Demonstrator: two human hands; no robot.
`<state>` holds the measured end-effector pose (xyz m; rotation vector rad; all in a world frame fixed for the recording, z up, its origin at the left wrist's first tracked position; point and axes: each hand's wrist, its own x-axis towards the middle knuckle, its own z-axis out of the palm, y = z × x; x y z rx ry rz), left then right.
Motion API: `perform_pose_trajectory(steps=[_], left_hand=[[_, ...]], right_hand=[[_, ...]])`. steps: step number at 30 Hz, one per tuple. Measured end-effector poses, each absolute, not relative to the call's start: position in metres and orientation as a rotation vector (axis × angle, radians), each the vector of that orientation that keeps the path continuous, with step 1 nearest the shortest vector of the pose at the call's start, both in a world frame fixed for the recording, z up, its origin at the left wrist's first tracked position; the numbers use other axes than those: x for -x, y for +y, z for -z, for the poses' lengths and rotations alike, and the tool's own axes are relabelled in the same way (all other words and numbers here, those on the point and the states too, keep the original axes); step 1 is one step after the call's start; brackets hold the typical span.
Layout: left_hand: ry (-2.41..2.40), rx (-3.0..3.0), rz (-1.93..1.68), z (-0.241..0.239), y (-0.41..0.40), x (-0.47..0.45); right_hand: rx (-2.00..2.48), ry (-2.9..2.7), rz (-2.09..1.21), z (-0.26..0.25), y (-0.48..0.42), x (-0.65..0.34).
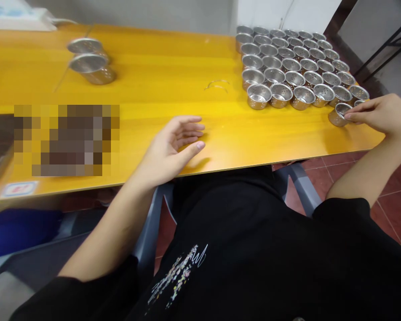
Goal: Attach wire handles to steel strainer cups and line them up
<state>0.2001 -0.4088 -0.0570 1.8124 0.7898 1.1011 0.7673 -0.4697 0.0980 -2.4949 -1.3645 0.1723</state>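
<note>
My left hand (173, 145) rests on the yellow table (153, 89) near its front edge, fingers loosely apart and curved, holding nothing. My right hand (379, 113) reaches to the table's right end and pinches the rim of a small perforated metal cup (339, 114), which is tilted. That cup lies just in front of a block of several rows of identical metal cups (294, 67) standing upright side by side. A thin wire loop (216, 84) lies on the table between my hands and the cup block.
Two more metal cups (88, 62) with wire handles sit at the back left. A white device (16, 18) stands at the far left corner. A blurred patch (67, 138) covers part of the table's left. Red floor tiles (390, 196) show to the right.
</note>
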Motion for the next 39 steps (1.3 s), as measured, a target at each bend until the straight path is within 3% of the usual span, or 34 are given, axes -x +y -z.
perform_pose_trajectory(steps=[39], left_hand=[[0.87, -1.75, -1.037, 0.04, -0.419, -0.206]], right_hand=[[2.533, -1.409, -0.092, -0.086, -0.462, -0.782]])
